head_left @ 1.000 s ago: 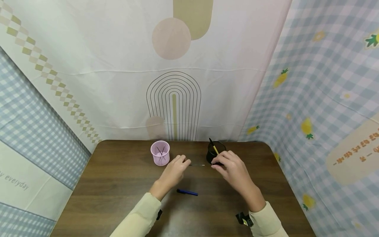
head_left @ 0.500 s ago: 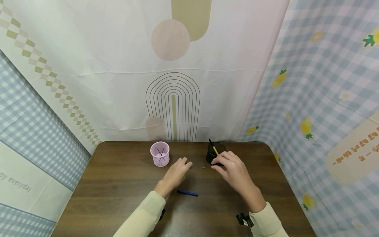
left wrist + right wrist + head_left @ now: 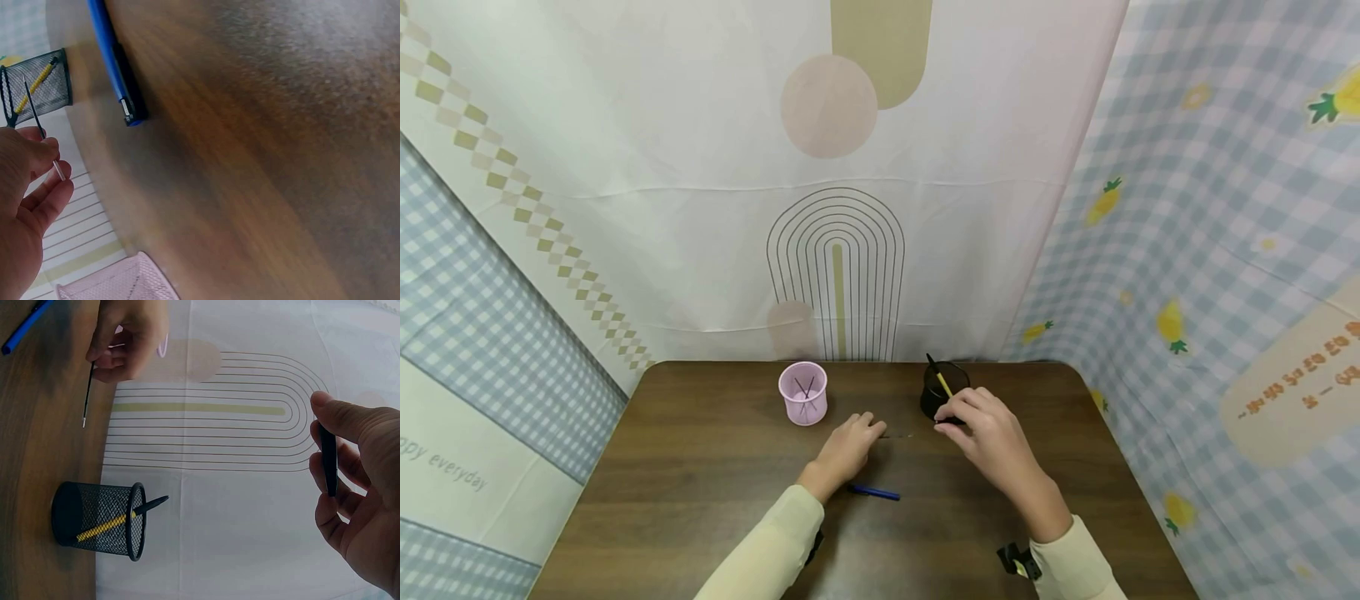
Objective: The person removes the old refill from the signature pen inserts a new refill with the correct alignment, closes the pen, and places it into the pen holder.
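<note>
My left hand (image 3: 846, 446) pinches a thin dark pen refill (image 3: 89, 394), its pale tip pointing right over the table. In the left wrist view the refill (image 3: 35, 112) crosses between thumb and fingers. My right hand (image 3: 988, 427) grips a short black tapered piece (image 3: 328, 461), like a pen barrel or cap, between thumb and fingers. Just behind the right hand stands a black mesh cup (image 3: 62, 515) holding a yellow and black pen (image 3: 103, 527). A blue pen (image 3: 877, 493) lies on the table in front of the left hand.
A pink mesh cup (image 3: 807, 409) with a few thin dark sticks stands at the back, left of the black cup. The brown wooden table (image 3: 700, 492) ends at a patterned cloth wall (image 3: 715, 250); a checked cloth (image 3: 1195, 208) hangs along the right.
My left hand has come nearer the front of the table and slightly right, carrying the refill away from the pink cup. My right hand stays almost still with the black piece.
</note>
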Demonstrator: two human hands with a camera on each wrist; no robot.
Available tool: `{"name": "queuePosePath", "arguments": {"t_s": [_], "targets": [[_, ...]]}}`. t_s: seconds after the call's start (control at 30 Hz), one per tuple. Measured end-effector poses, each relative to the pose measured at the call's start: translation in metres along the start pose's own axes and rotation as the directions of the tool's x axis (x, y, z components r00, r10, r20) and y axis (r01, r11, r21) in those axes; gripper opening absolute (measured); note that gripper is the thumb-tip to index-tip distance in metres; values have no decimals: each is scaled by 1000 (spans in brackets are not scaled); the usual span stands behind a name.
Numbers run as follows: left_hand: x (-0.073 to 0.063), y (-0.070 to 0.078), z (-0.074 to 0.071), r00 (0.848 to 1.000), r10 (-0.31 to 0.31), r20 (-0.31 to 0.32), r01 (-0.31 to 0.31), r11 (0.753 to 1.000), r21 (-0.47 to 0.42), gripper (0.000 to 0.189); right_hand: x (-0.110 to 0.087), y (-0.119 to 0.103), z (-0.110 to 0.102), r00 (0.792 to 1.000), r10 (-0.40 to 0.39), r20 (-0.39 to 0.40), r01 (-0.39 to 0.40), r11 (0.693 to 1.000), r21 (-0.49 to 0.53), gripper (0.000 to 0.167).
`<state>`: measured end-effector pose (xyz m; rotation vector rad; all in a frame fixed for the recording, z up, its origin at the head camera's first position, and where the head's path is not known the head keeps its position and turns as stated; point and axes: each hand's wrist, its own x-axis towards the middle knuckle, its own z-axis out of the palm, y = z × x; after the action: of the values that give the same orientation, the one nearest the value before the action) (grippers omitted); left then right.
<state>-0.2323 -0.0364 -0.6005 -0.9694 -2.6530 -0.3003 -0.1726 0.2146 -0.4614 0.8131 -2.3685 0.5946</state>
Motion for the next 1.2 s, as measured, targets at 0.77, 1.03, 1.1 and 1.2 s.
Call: {"name": "queuePosePath", "arguments": {"t_s": [0.77,1.03,1.1,1.2], "targets": [[-2,-2,14,998,3,70,-7,999,48,26,-1,0,1,1000,-1,-5,1,1000,18,25],[-4,-3,17,998,-8,70,4,998,60,20,-1,0,0,1000,7,6,-7,1000,8,23],[-4,-3,18,997,-12,78,7,998,61,20,-1,0,0,1000,7,7,-8,1000,8,23],[-5,-3,19,996,-15,87,9,998,62,20,-1,1,0,1000,7,7,-7,1000,8,23]]}}
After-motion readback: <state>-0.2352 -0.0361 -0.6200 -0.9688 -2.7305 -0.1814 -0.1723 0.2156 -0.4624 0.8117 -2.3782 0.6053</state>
